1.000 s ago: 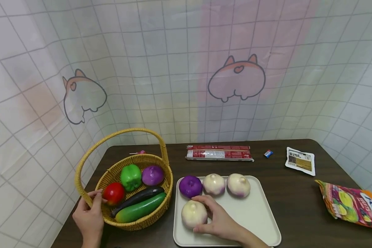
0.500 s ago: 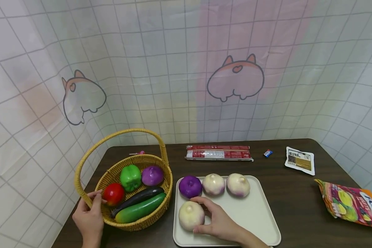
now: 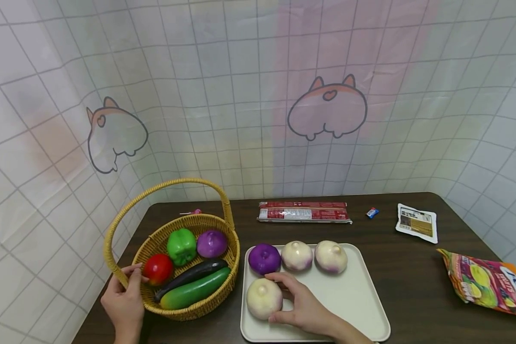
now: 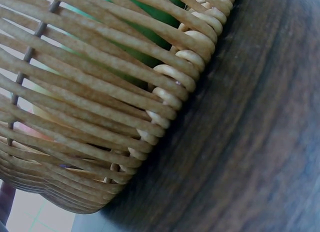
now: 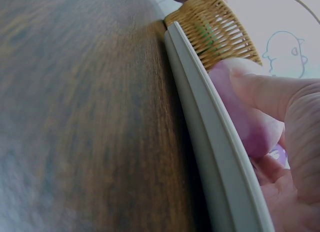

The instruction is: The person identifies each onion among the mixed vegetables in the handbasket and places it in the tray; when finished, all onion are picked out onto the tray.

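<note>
My left hand [image 3: 123, 298] grips the rim of the wicker basket [image 3: 198, 313] at the foot of its handle. Inside lie a tomato [image 3: 158, 269], a green bell pepper [image 3: 181, 247], a purple onion [image 3: 212, 243], an eggplant [image 3: 191, 277] and a cucumber [image 3: 195, 289]. My right hand [image 3: 303, 306] holds a white turnip [image 3: 263, 299] at the left of the cream tray [image 3: 348, 310], thumb on the near side and fingers on the far side. In the right wrist view the turnip [image 5: 245, 112] shows its purple underside. A purple onion [image 3: 264, 259] and two white turnips [image 3: 296, 255] line the tray's back.
Red-and-white long packets [image 3: 304, 212] lie behind the tray. To the right are a small blue wrapped candy [image 3: 372, 213], a white-and-brown pouch [image 3: 417, 223] and a colourful candy bag [image 3: 488, 284]. A lollipop [image 3: 196, 211] lies behind the basket. A patterned curtain [image 3: 249, 119] surrounds the table.
The turnip at my right hand has shifted slightly left on the tray, away from the palm. My left hand and the basket have stayed put.
</note>
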Demonstrator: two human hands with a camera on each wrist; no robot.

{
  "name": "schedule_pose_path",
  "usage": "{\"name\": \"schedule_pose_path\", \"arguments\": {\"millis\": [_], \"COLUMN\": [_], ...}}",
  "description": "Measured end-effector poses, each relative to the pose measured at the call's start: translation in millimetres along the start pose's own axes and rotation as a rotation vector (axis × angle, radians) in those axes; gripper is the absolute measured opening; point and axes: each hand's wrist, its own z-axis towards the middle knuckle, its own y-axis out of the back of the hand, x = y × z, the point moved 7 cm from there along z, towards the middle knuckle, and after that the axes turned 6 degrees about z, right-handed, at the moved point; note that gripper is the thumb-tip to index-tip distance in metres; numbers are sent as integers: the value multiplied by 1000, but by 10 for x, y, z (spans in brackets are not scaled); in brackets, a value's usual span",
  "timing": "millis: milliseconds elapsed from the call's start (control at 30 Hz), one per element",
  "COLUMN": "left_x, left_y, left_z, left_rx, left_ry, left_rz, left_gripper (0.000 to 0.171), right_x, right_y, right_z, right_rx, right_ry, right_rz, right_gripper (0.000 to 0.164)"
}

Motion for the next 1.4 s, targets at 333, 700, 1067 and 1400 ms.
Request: {"name": "schedule_pose_path", "arguments": {"millis": [333,700,1067,1400], "left_x": [-18,-11,-3,-52], "left_y": [5,6,-2,4], "left_z": [-12,-10,7,-5], "left_rx": [-1,-1,-2,-10], "left_ry": [11,15,13,20], "left_rz": [6,-6,11,37], "left_gripper": [11,11,11,11], "right_x": [-30,5,-17,204], "right_y": [9,9,33,167], "right_z": [-14,8,9,45], "right_rx": [-11,-6,-40,-124], "right_ry": [-21,0,-43,11], "right_rz": [24,54,94,-121], "right_gripper": [77,78,75,50]}}
